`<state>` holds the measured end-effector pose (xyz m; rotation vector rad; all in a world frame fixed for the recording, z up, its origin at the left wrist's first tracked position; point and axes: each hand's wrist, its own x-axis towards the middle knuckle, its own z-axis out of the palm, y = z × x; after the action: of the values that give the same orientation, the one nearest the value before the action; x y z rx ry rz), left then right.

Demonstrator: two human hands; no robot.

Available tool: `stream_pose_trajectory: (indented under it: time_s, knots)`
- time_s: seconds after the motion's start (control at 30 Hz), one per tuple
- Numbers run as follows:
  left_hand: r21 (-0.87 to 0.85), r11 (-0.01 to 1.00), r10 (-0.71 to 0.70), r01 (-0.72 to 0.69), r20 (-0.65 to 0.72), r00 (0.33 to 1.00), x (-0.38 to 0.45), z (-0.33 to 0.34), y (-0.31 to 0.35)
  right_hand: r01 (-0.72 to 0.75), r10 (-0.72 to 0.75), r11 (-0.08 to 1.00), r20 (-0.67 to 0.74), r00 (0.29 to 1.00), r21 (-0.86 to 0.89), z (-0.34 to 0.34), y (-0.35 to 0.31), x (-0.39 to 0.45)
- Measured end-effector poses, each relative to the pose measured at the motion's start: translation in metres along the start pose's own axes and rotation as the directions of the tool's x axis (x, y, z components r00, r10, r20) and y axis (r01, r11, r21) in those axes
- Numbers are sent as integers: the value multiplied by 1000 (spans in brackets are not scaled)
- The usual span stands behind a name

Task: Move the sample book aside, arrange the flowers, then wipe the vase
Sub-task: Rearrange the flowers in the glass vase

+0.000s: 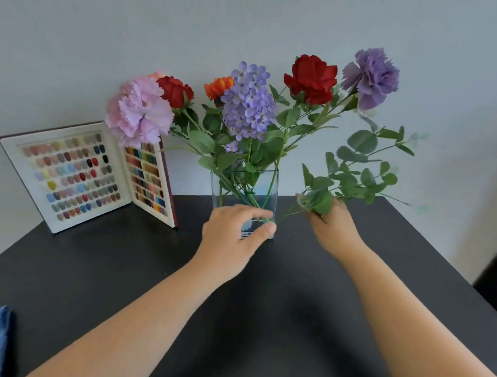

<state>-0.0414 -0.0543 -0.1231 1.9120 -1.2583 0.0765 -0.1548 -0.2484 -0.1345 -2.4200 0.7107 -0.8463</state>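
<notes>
Left hand (pixel 232 231) curled round base of glass vase (pixel 243 188) on bench (pixel 118 267); right hand (pixel 334 226) grips eucalyptus sprig (pixel 357 172) beside it.

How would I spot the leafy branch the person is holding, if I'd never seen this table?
Start at the clear square glass vase of flowers at the back of the black table. Just right of it, the right hand grips a green round-leaved sprig fanning up and rightward. Unlike its neighbours, it has no blossom and sits outside the vase.
</notes>
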Motion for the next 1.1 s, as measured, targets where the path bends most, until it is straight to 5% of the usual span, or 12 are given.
stream_pose_trajectory:
  time_s: [0.13,0.23,0.3,0.37,0.43,0.5,0.53,0.67,1.1]
  knots:
    - [176,983,-63,58,26,998,-2,16,8,19,-19,999,-13,1000,33,-3,-11,-13]
    - [151,985,-73,78,-37,997,-5,22,6,36,-37,996,9,999,84,-7,-16,-20]
    - [96,989,-112,114,-19,993,-7,22,4,-35,12,963,88,996,266,-10,-17,-22]
    - [6,984,-176,176,26,984,-9,21,1,-179,63,810,220,973,558,-16,-14,-23]
    - [-43,974,-220,223,58,974,-9,18,-1,-276,47,489,291,956,828,-23,-5,-21]
    - [-43,971,-233,236,75,970,-9,16,-4,-283,22,194,284,959,939,-32,2,-16]
    - [-40,970,-234,238,77,969,-9,15,-5,-285,30,134,283,959,949,-35,2,-13]
    - [-29,976,-212,215,81,974,-7,15,-6,-308,96,236,293,951,922,-35,-8,-4]
    - [4,981,-191,195,222,956,-6,9,-6,-385,86,241,375,923,891,-30,-24,1]
